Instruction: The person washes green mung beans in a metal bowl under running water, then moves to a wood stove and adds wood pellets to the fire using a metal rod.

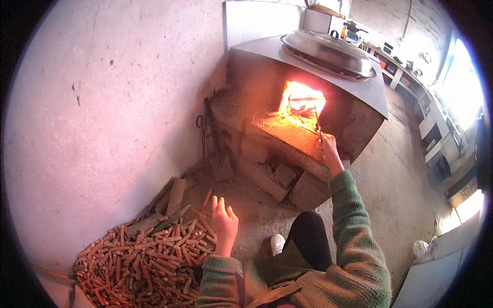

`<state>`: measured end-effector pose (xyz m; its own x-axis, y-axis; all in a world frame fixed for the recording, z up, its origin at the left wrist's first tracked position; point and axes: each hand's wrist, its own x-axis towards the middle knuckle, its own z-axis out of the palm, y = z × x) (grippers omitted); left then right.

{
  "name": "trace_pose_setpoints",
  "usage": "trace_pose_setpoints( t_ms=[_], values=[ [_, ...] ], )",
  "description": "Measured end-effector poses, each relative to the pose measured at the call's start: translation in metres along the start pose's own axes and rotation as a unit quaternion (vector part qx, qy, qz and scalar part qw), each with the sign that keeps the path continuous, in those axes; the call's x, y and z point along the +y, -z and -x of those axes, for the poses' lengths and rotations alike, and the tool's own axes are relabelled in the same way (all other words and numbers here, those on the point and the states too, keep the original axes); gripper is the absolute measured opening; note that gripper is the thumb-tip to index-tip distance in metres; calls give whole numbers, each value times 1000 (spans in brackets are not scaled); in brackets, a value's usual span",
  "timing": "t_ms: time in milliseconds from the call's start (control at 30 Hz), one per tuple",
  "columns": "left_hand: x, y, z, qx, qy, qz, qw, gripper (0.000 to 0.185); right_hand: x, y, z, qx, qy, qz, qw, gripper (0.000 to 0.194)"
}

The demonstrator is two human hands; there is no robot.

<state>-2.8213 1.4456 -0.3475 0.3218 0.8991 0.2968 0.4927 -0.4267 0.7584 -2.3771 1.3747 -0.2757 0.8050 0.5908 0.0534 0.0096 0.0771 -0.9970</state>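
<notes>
My right hand (328,146) grips a thin dark fire tool (317,120), perhaps tongs or a poker, whose far end reaches the mouth of a brick stove's firebox (304,98). Bright flames fill that opening, and the glare hides most of what burns inside. Glowing orange light falls on the ledge (294,135) below it. My left hand (225,221) is raised with nothing in it, fingers loosely spread, above the right edge of a large heap of dried corn cobs (142,261).
A large metal lid (327,52) covers the pot on the stove top (262,48). A shovel (219,154) and a hooked metal rod (202,133) lean by the wall. Wood pieces (176,196) lie behind the cobs. Shelving (435,127) lines the right side.
</notes>
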Motion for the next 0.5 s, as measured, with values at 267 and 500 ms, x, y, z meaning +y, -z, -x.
trace_pose_setpoints(
  t_ms=[267, 500],
  values=[
    [8, -5, 0, -31, 9, -25, 999, 39, -4, -2, 7, 45, -70, -12, 996, 47],
    [-9, 3, -1, -3, 3, -4, 1000, 42, -15, -26, 70, -26, -56, 1, 998, 33]
  ],
)
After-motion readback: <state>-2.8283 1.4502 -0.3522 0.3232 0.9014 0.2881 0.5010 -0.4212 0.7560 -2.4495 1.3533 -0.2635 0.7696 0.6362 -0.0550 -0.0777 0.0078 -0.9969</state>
